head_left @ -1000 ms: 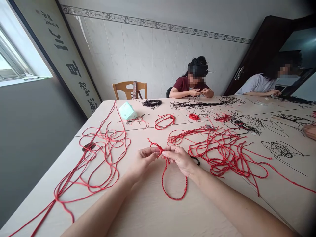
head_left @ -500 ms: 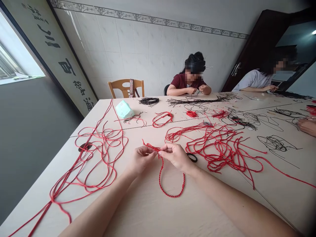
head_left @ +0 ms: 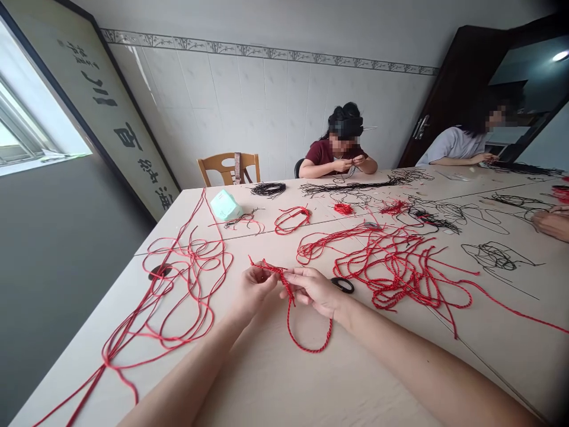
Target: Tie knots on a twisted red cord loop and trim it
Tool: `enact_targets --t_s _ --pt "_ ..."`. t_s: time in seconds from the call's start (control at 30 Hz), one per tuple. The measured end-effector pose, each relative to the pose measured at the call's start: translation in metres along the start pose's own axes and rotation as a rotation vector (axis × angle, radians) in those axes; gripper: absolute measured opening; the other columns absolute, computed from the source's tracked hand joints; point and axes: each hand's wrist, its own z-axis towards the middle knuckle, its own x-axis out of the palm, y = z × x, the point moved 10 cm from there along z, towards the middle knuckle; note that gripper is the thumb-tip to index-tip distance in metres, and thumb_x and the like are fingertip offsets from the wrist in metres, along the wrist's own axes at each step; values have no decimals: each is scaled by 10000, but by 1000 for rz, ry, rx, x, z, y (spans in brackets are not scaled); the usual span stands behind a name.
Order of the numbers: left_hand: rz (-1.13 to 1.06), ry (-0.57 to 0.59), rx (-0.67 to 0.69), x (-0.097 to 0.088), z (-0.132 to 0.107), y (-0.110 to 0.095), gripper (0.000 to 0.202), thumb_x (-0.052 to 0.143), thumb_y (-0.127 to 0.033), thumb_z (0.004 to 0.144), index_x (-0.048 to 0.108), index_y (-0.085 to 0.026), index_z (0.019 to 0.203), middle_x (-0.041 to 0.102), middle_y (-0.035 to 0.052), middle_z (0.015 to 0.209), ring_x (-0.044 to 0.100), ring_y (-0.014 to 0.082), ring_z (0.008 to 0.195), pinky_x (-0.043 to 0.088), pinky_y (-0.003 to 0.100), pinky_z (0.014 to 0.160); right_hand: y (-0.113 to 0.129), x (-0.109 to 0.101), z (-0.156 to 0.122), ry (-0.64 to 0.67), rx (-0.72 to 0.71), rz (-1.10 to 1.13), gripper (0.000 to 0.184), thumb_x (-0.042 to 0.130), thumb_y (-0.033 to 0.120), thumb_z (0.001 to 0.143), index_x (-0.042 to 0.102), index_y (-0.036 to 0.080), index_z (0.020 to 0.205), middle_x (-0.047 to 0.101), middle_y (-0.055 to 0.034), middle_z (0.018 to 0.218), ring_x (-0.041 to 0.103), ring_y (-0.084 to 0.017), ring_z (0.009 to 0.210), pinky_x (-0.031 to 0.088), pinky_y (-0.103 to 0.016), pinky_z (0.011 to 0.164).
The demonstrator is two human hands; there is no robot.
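Between my hands is a red twisted cord [head_left: 310, 350], knotted at its upper part, with a loop hanging below toward the table. My left hand [head_left: 254, 289] pinches the knotted part near its loose ends, thumb against fingers. My right hand [head_left: 312, 289] is closed on the same cord just to the right, where short red ends stick down beside the fingers. The exact grip under the right fingers is partly hidden. Just beyond my right hand lies a black-handled tool, perhaps scissors [head_left: 342, 285], partly covered by the hand.
A pile of red twisted cords [head_left: 400, 273] spreads to the right, with a thin rod beside it. Smooth red cords [head_left: 178, 296] lie loosely at left. Farther back are a mint-green packet [head_left: 226, 205], a red coil [head_left: 292, 220] and black cords [head_left: 351, 188]. Two people sit across the table.
My right hand has turned and shifted slightly, uncovering more of the knotted cord, whose short ends now point downward. My left hand keeps its pinch. The view has tilted slightly.
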Motion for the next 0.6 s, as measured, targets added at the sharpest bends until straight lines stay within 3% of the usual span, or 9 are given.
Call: enact_targets --t_s 0.1,0.2,0.4,0.5,0.6 --pt "-35 -3 -5 1 0 3 239 647 -360 743 669 -122 758 678 63 740 571 133 663 422 220 620 -5 4 1 59 25 9 241 632 315 739 654 140 903 661 -83 774 429 -58 497 128 -209 397" --pt "-98 29 8 6 0 0 209 643 -332 750 664 -124 761 661 47 683 557 123 625 431 231 637 -6 3 2 74 21 -30 216 630 299 731 651 135 869 658 -69 745 347 -37 448 129 -208 401" --pt "-124 60 -21 14 -3 -6 173 641 -299 748 666 -131 782 669 41 733 564 127 683 419 228 676 15 -18 -1 -169 -141 -242 123 569 275 748 555 156 774 551 20 613 324 -44 438 227 -197 422" --pt "-78 70 -73 16 -4 -2 170 635 -291 740 665 -125 762 656 36 720 540 120 661 396 223 641 34 -16 -9 -253 -316 -500 98 541 275 783 527 178 773 475 44 583 375 -73 487 291 -208 457" --pt "-43 61 -78 14 -4 1 159 616 -283 745 654 -129 744 629 18 686 503 106 633 372 221 620 40 -10 -14 -275 -396 -656 118 511 303 822 547 190 820 460 40 599 394 -88 514 316 -219 477"
